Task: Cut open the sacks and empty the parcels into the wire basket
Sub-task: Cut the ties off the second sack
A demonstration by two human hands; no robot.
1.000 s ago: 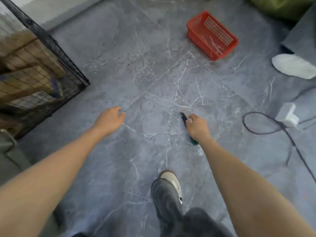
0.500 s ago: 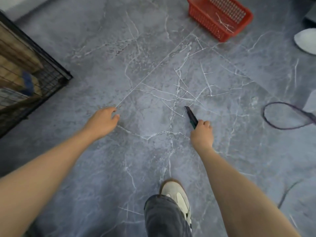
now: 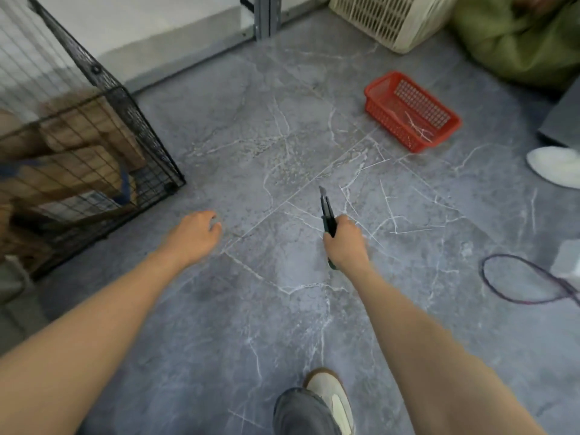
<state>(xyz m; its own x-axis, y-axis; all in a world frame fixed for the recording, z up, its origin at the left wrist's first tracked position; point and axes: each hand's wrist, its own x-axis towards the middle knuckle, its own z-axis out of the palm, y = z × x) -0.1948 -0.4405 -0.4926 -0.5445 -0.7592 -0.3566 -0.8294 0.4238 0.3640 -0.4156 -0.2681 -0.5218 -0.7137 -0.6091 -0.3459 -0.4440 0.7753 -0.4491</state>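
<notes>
Right hand (image 3: 345, 243) is closed in a fist round the handle of a dark utility knife (image 3: 327, 211), held over the grey marbled floor (image 3: 282, 136) at the middle of the view. The knife's long axis runs away from the person, leaning slightly to the left; the extended blade tip points toward the far wall, and the butt end shows below the wrist. Left hand (image 3: 194, 233) hangs beside it, fingers loosely curled, holding nothing. The wire basket (image 3: 150, 152) stands at the left, brown parcels (image 3: 78, 164) visible through its black mesh; its near corner lies near the left hand but apart from it. A green sack (image 3: 514, 42) lies at the far right, well apart from both hands. Between the wire basket and a red plastic basket (image 3: 386, 120) to the right runs a broad strip of bare floor. A cream slatted crate (image 3: 386, 17) sits by the far wall; a looped cable (image 3: 484, 271) and a white shoe (image 3: 555, 166) edge the right side. The person's own foot (image 3: 329, 394) stands at the bottom.
</notes>
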